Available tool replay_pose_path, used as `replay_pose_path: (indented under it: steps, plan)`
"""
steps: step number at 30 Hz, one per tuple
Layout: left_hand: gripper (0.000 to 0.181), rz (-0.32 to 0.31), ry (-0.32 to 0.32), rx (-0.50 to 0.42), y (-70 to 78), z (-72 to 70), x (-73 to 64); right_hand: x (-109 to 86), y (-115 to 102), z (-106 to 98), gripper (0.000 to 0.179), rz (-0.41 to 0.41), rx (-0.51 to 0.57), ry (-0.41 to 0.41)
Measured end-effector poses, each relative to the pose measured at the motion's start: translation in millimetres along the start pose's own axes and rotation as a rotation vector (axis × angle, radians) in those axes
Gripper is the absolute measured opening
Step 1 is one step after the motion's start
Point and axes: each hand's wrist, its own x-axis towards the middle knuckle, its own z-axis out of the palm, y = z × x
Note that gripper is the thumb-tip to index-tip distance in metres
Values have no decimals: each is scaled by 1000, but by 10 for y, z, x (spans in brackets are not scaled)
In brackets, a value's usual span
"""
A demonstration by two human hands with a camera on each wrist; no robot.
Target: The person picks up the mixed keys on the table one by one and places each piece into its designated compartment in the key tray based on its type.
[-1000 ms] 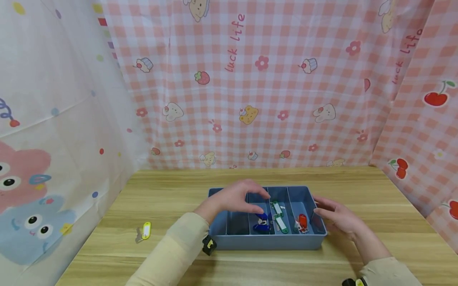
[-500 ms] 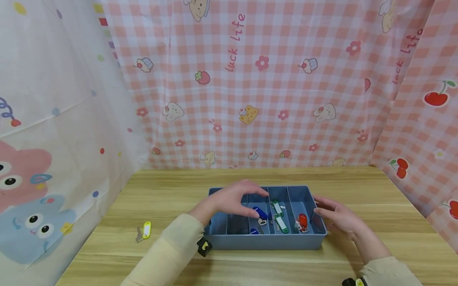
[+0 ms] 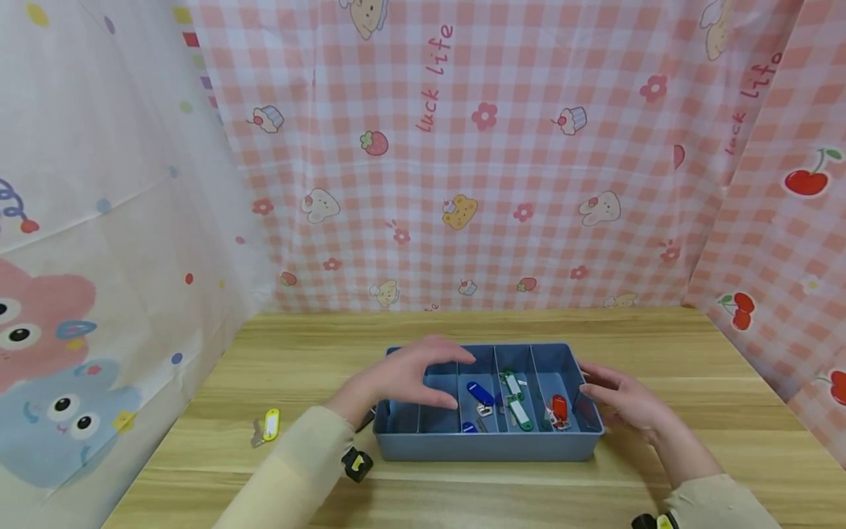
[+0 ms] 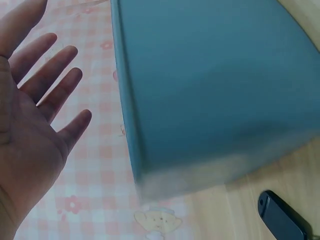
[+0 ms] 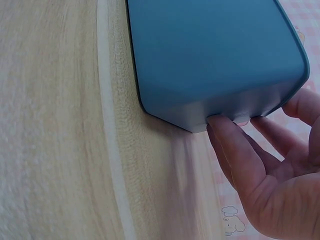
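My left hand (image 3: 416, 371) hovers over the left compartments of a blue-grey divided box (image 3: 489, 447), thumb and fingers spread, holding nothing. In the left wrist view its fingers stand apart from the box wall. Beside the fingers, blue key tags (image 3: 479, 394) with keys lie in the middle compartment. Green key tags (image 3: 519, 414) lie one compartment to the right, and a red key tag (image 3: 559, 408) in the rightmost one. My right hand (image 3: 624, 400) holds the box's right end, fingers (image 5: 235, 145) on the outer wall and thumb over the rim.
A yellow key tag (image 3: 272, 425) with a key lies on the wooden table (image 3: 317, 353), left of the box. A black key tag (image 4: 284, 216) lies near the box's left end. Patterned cloth (image 3: 489, 169) hangs behind and at both sides.
My left hand has moved left, away from the blue key tags. The blue tags, earlier at its thumb, now lie apart in their compartment. My right hand has stayed put.
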Motion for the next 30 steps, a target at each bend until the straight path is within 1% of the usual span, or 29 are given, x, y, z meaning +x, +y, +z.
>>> replay_pose_path:
  steps: [5, 13, 22, 27, 30]
  plan:
    - [60, -34, 50, -16, -39, -8, -140, -11, -11, 13, 63, -3, -4, 6]
    - [61, -31, 151, -30, -89, -32, -342, -17, -22, 28, 63, -6, 6, 0]
    - [62, -84, 274, -37, -141, -17, -581, -6, -4, 26, 64, -19, 47, -21]
    - [59, -126, 324, -31, -160, 8, -714, -5, 7, 28, 64, -31, 56, -26]
    - [58, -130, 343, -18, -181, 29, -795, -3, 11, 27, 64, -38, 54, -28]
